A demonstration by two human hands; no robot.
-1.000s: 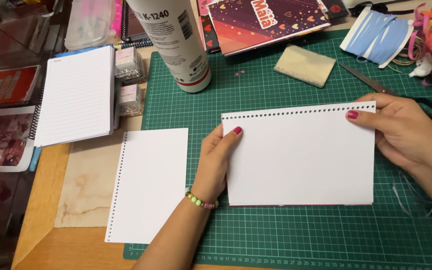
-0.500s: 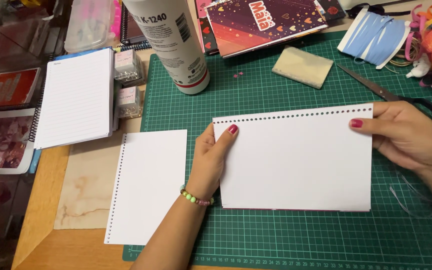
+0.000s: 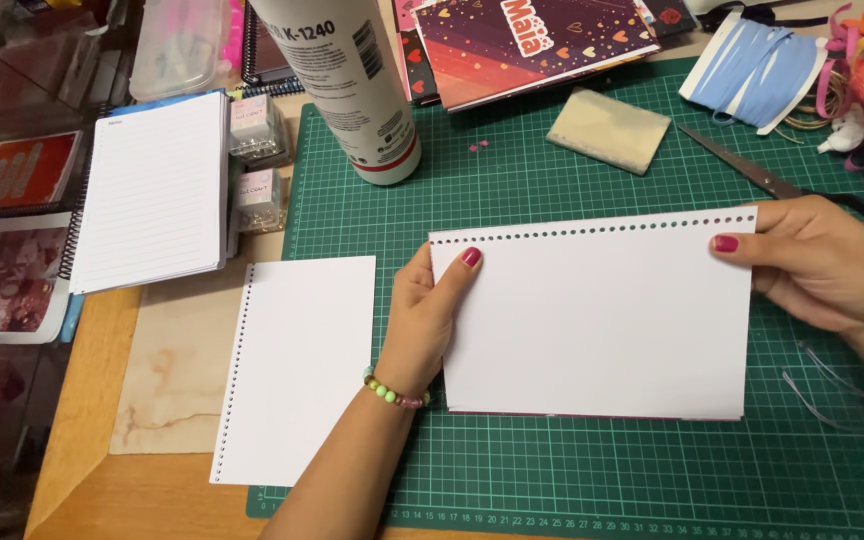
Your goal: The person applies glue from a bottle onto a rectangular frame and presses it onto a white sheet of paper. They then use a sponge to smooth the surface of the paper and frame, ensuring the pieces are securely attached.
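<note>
A white punched paper stack (image 3: pixel 597 315) is gripped by left hand (image 3: pixel 430 310) and right hand (image 3: pixel 817 262) on the green cutting mat (image 3: pixel 552 470); sheets could be misaligned by uneven pressure.

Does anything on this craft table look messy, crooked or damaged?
Nothing looks damaged or spilled. The large white punched sheet, held by the left hand and right hand, sits slightly tilted against the green gridded cutting mat. A few tiny pink specks lie loose on the mat beside the white cylindrical bottle.

Glue bottle (image 3: pixel 347 85) behind bare mat (image 3: pixel 572 480)
</note>
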